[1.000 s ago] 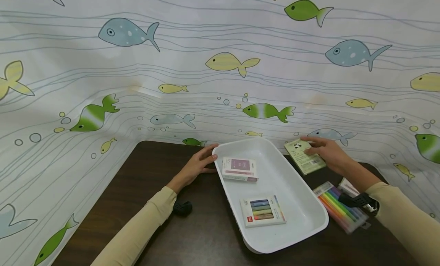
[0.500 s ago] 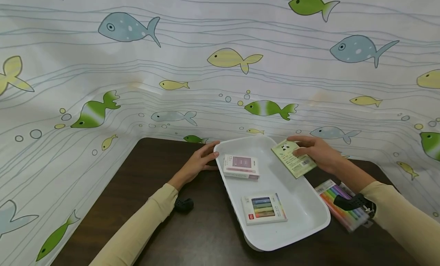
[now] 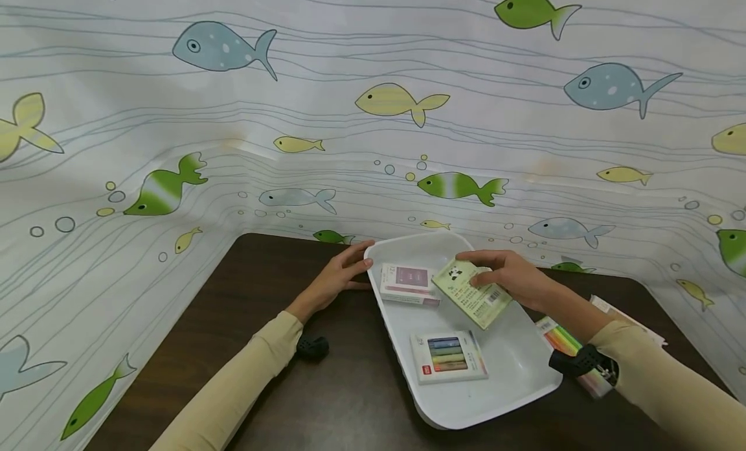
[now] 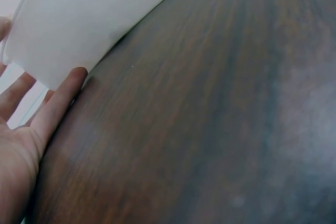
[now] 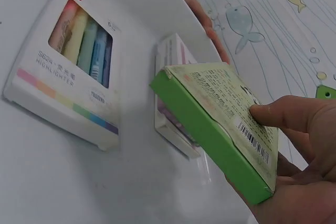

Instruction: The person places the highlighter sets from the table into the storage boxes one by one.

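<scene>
My right hand (image 3: 519,279) grips a pale green flat box (image 3: 472,292) with a panda print and a barcode, thumb on its face. The box hangs tilted over the white plastic tray (image 3: 507,380); in the right wrist view its bright green edge (image 5: 210,137) faces the camera. My left hand (image 3: 335,279) holds the tray's far left corner, with fingertips at the rim; in the left wrist view other fingers (image 4: 60,98) lie along the outer wall. Inside the tray are a highlighter pack (image 3: 449,357), its coloured pens behind a window, and a white and pink box (image 3: 410,284).
On the dark wooden table (image 3: 326,399), right of the tray, lies a clear pack of rainbow-coloured pens (image 3: 561,337), partly hidden by the right forearm. A white packet (image 3: 629,318) lies beyond that forearm. A fish-patterned curtain (image 3: 373,166) stands behind the table.
My right hand has carried the green box leftward from beyond the tray's right side to over its inside. The left hand stays at the tray's corner.
</scene>
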`<state>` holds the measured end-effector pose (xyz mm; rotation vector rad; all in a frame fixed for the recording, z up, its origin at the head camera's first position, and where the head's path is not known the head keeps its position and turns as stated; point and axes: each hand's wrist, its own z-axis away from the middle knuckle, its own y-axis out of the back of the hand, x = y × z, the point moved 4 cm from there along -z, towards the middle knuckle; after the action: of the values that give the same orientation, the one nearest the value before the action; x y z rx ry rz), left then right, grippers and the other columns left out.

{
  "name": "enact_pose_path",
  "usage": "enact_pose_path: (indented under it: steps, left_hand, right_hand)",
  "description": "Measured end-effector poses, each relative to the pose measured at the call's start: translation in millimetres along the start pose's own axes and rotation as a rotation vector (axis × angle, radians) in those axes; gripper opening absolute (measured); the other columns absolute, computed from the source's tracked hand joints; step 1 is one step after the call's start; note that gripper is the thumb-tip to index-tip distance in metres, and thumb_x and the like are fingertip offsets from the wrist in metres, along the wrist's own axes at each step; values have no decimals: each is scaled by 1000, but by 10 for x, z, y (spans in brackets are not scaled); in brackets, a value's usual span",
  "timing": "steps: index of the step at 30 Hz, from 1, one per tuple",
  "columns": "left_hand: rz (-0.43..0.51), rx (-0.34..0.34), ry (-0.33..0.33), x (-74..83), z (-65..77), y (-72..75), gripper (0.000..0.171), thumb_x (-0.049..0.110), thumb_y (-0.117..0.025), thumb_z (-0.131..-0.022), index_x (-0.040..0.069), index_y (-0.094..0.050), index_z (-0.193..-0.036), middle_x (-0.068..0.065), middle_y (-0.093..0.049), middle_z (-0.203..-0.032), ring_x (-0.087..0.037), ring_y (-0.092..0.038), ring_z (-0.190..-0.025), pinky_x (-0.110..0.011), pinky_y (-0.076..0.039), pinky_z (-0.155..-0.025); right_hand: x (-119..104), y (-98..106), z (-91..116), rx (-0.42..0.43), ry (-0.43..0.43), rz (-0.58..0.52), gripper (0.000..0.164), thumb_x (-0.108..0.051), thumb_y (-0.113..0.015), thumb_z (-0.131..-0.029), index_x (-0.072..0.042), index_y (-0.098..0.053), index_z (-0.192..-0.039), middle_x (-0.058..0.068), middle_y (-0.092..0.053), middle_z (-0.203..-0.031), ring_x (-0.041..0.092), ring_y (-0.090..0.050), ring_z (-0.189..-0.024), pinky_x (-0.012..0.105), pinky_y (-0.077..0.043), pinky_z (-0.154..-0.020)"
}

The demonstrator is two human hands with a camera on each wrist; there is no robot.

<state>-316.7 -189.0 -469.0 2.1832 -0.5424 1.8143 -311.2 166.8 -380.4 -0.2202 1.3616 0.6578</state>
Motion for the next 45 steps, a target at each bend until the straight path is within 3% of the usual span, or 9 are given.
enact_pose_path:
  steps: [8, 16, 21, 35, 38, 42, 45]
  left_hand:
    - [5, 14, 2, 15, 3, 3, 55, 24, -58, -107, 26, -38, -159, -9, -44, -151, -31, -53, -131, -51, -55, -94]
    - [3, 11, 4, 0, 2, -10, 55, 23, -58, -108, 26, -38, -159, -10, -44, -151, -32, -53, -131, -52, -55, -94]
    - [4, 14, 8, -3, 0, -11, 56, 23, -58, -107, 25, -38, -159, -9, -43, -151, -31, -53, -131, -52, -54, -94]
    - [-14, 10, -12, 34, -14, 22, 55, 22, -57, -108, 24, -37, -160, -10, -43, -152, -32, -52, -131, -52, -55, -94]
    - [-13, 12, -8, 31, -7, 19, 55, 22, -57, -108, 25, -38, -159, -10, -44, -151, -31, -52, -131, -51, -55, -94]
    - [-5, 8, 7, 13, 13, -11, 55, 24, -58, -107, 26, -38, -159, -10, -44, -151, -32, -52, -131, -50, -55, -94]
    - [-7, 7, 8, 11, 19, -11, 56, 24, -58, -107, 26, -38, -159, -10, -44, -151, -32, -52, -130, -50, -55, -93]
  right_hand:
    - [7, -318, -16, -137, 13, 31, 55, -4, -77, -90, -10, -62, -143, 18, -50, -142, 36, -60, -109, 36, -57, -85]
    - [-48, -614, 103, -353, 28, 57, 53, -3, -73, -93, -11, -60, -144, 24, -62, -127, 39, -67, -100, 43, -60, -81]
    - [-85, -726, 179, -448, 58, 111, 51, -5, -74, -93, -12, -62, -142, 23, -63, -127, 40, -67, -103, 45, -60, -83]
    - [-128, -813, 287, -645, 89, 204, 46, 1, -70, -94, -13, -66, -137, 17, -62, -132, 39, -64, -113, 43, -58, -87]
    - [-162, -829, 335, -727, 89, 200, 47, 2, -69, -95, -12, -64, -139, 17, -62, -134, 39, -62, -117, 43, -57, -91]
    - [-281, -794, 420, -841, 148, 213, 50, 2, -63, -99, -9, -57, -147, 16, -52, -148, 35, -50, -135, 49, -47, -105]
    - [-401, -720, 439, -810, 223, 270, 52, -2, -60, -102, -11, -51, -152, 10, -42, -157, 32, -38, -144, 52, -40, -111]
